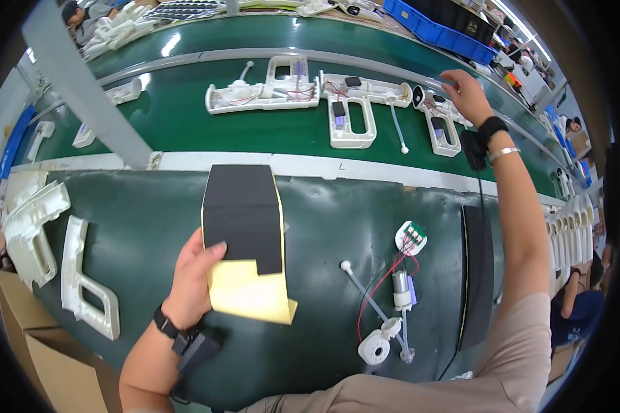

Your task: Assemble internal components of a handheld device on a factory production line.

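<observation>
My left hand (pixel 194 279) grips a sheet of black foam pads (pixel 241 213) on yellow backing paper (pixel 248 296), the thumb lying over its front. Part of the backing shows bare at the lower end. Out over the green conveyor belt (pixel 176 131), my right hand (pixel 470 100) is raised with thumb and forefinger apart and nothing visible between them. Below it lies an open white housing half (pixel 442 138) with a black pad and wires. Two more wired housing halves (pixel 351 131) (pixel 262 98) sit to its left on the belt.
A small motor (pixel 401 289) with red wires, a circuit board (pixel 411 237) and tubes lies on the bench's right. White handle shells (pixel 89 282) rest at left, above a cardboard box (pixel 55 344). A dark strip (pixel 475 275) lies at right. A grey post (pixel 89 89) stands at left.
</observation>
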`<state>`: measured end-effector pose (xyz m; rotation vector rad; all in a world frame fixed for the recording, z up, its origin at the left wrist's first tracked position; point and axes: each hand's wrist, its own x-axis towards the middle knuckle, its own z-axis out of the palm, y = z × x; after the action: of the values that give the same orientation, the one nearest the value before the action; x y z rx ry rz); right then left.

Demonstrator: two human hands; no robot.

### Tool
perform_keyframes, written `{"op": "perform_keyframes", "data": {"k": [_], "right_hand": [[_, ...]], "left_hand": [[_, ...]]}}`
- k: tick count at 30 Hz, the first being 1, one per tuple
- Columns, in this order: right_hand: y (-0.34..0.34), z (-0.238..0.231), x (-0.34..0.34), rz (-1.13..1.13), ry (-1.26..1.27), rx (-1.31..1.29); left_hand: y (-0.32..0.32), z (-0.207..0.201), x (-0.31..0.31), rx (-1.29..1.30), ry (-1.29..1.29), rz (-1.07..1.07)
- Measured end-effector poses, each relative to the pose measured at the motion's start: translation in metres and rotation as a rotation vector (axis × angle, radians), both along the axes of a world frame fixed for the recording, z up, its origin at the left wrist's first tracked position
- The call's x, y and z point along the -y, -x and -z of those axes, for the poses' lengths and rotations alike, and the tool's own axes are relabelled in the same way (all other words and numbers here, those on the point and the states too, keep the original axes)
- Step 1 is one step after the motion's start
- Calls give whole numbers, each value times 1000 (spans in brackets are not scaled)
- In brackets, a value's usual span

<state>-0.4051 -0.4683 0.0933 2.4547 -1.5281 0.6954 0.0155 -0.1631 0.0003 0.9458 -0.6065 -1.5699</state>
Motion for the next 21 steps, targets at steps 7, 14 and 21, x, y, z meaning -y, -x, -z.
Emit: {"op": "perform_keyframes", "data": {"k": [7, 14, 21], "right_hand": [[-98, -44, -200, -640, -152, 54], [-144, -30, -286, -773, -334, 12], [-186, -36, -215, -656, -533, -274]], "left_hand": [[11, -30, -10, -51, 136, -36], [28, -55, -34, -20, 253, -52], [-31, -27, -76, -173, 158, -88]]}}
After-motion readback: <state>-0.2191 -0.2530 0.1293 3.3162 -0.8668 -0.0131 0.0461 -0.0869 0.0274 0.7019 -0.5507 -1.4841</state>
